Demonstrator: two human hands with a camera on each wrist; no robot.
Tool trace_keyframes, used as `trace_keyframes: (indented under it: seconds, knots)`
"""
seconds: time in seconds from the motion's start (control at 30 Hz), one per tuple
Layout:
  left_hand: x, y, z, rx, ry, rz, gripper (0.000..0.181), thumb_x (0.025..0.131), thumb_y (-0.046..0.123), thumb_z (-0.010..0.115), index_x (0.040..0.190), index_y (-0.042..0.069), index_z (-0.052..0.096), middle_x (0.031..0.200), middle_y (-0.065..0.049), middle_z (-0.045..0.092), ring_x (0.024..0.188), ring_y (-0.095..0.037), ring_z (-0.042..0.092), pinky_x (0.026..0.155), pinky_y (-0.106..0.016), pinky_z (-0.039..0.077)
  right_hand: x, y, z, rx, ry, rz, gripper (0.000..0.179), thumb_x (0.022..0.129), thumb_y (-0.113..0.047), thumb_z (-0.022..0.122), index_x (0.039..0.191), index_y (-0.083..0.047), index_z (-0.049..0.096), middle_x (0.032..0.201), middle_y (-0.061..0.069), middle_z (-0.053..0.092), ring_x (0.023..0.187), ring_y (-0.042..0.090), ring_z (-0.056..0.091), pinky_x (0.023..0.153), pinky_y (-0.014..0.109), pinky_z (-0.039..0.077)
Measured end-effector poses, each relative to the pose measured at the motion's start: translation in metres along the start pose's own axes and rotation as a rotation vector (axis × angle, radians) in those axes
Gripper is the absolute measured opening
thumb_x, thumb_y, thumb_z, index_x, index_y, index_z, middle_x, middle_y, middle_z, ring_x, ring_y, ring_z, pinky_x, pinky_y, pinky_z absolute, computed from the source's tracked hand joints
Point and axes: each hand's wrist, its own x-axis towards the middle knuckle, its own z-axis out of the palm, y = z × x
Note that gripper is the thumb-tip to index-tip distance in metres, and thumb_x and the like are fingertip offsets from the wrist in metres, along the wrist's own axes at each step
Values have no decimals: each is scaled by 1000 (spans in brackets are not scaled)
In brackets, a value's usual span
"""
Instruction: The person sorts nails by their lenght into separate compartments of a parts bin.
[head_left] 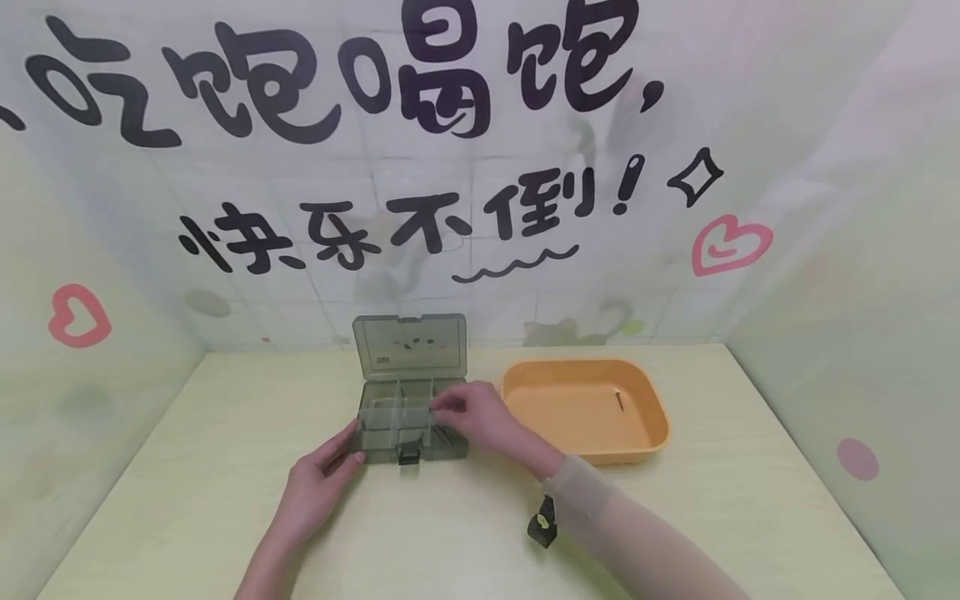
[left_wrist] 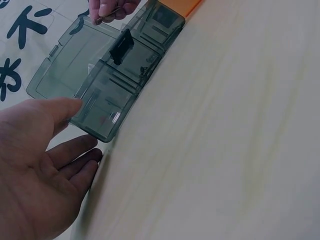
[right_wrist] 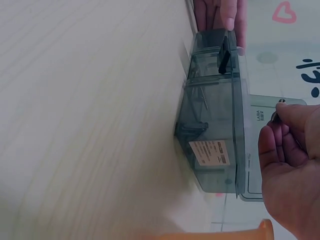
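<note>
A translucent grey-green compartment box (head_left: pixel 377 439) lies on the table with its lid (head_left: pixel 411 348) raised at the back. My left hand (head_left: pixel 318 487) holds its left end, thumb and fingers against the corner. Above the right-hand compartments, my right hand (head_left: pixel 480 414) pinches a small screw (left_wrist: pixel 109 16) between thumb and fingertips. Several screws (right_wrist: pixel 192 129) show through the wall of the box's right end. One more screw (head_left: pixel 619 401) lies in the orange tray (head_left: pixel 577 457), right of the box.
A black latch (head_left: pixel 408 452) sticks out from the box's front. Behind the table stands a printed wall (head_left: pixel 262 175), with side panels at left and right. A black device (head_left: pixel 543 523) hangs at my right sleeve.
</note>
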Motion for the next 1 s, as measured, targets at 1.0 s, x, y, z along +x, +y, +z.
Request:
trace_keyframes:
  seconds: [1.0]
  knots:
    - [0, 0, 2, 34, 5, 0, 55, 104, 24, 64, 153, 6, 47, 153, -22, 46, 136, -37, 51, 107, -32, 48, 14, 1, 20, 28, 22, 30, 20, 95, -13, 75, 112, -3, 76, 101, 3, 76, 88, 10, 67, 78, 20, 58]
